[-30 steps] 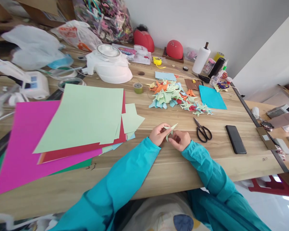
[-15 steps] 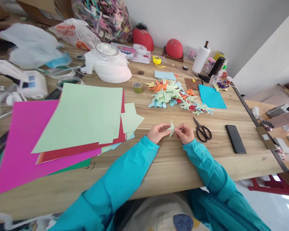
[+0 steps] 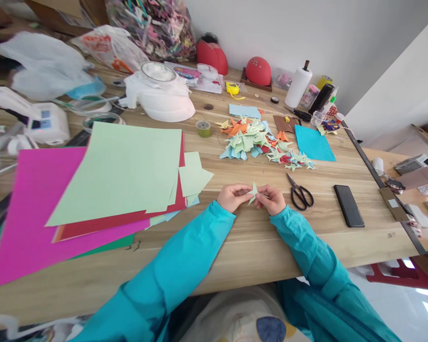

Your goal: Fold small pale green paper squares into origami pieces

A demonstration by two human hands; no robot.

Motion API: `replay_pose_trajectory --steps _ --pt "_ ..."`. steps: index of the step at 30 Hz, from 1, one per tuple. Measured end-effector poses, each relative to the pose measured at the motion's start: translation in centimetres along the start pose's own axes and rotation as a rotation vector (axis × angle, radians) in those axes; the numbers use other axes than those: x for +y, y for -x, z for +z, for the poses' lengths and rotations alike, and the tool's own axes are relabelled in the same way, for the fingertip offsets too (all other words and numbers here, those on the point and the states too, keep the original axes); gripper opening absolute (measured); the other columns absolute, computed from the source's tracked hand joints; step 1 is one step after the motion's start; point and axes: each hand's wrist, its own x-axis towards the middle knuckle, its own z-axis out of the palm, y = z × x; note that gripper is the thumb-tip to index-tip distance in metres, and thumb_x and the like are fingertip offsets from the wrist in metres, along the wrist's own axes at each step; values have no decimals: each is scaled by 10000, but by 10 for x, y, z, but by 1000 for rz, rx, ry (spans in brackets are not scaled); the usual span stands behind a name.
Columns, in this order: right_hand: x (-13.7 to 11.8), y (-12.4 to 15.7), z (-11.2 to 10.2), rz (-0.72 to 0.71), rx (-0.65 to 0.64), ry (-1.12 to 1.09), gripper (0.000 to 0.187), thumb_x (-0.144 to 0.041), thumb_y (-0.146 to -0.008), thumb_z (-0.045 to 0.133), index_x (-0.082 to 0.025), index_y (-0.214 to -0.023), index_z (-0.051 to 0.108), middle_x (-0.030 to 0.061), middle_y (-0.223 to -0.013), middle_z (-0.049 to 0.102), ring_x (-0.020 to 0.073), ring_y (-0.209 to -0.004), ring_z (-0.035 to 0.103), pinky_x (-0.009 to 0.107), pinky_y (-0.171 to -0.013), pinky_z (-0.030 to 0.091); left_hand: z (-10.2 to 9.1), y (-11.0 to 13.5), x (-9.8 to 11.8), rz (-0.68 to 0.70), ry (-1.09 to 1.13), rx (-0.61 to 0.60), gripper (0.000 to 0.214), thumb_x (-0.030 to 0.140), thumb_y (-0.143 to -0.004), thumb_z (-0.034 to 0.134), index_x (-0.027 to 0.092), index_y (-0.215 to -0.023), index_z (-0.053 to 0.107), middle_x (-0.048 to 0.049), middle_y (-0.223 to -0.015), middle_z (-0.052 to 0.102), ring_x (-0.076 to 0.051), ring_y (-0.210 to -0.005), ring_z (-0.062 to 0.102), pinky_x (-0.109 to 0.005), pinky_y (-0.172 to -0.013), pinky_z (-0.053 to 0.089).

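Observation:
Between my two hands is a small pale green folded paper piece [image 3: 254, 189] with pointed tips. My left hand [image 3: 232, 196] pinches its left side between thumb and fingers. From the other side, my right hand [image 3: 272, 199] pinches it too, the fingertips partly covering the paper. Beyond my hands lies a pile of folded paper pieces [image 3: 248, 140] in green, orange, blue and red. Black-handled scissors [image 3: 301, 195] rest just right of my right hand. Left of my left hand are small pale green paper pieces [image 3: 192, 175].
Large sheets, pale green [image 3: 124, 171] over red and magenta [image 3: 39, 199], cover the left of the table. A phone [image 3: 349, 205] lies at right, a blue sheet [image 3: 314, 142] behind it. A tape roll [image 3: 203, 128], white cap [image 3: 167, 102] and tape measure [image 3: 232, 88] stand farther back.
The folded paper has tilted slightly between my fingers. My right hand has shifted a little to the left, its fingertips lower on the paper.

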Motion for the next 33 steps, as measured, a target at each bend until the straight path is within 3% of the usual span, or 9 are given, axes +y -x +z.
replay_pose_trajectory --steps 10,17,23,29,33 --pt "-4 2 2 -61 -28 29 331 -430 -651 652 -177 -753 465 -41 -501 579 68 -377 499 177 -365 407 2 2 0 -5 48 -32 310 293 -421 790 133 -666 688 -50 -664 688 -175 -595 620 -317 -621 508" --pt "-9 5 4 -111 -23 50 281 -390 -656 652 -178 -729 483 -40 -491 568 69 -366 482 188 -360 398 4 2 -6 -58 215 5 233 205 -388 798 134 -571 673 -33 -613 676 -167 -540 608 -298 -520 495" --pt "-1 5 5 -151 46 27 234 -366 -633 666 -167 -638 543 -28 -461 557 71 -358 468 196 -352 388 7 4 1 -143 345 -70 207 175 -364 794 127 -514 659 -55 -597 679 -190 -534 614 -288 -468 475" --pt "-4 6 0 -125 34 27 221 -357 -638 666 -168 -646 553 -26 -469 563 78 -376 479 209 -373 406 5 6 1 -46 207 -126 223 239 -479 768 133 -660 692 -45 -587 675 -160 -479 596 -291 -483 491" --pt "-10 7 0 -97 16 36 251 -371 -643 663 -169 -692 523 -31 -484 567 76 -378 485 205 -380 413 4 6 1 -21 164 -120 189 250 -482 763 134 -604 679 -31 -525 649 -159 -444 583 -279 -440 483"
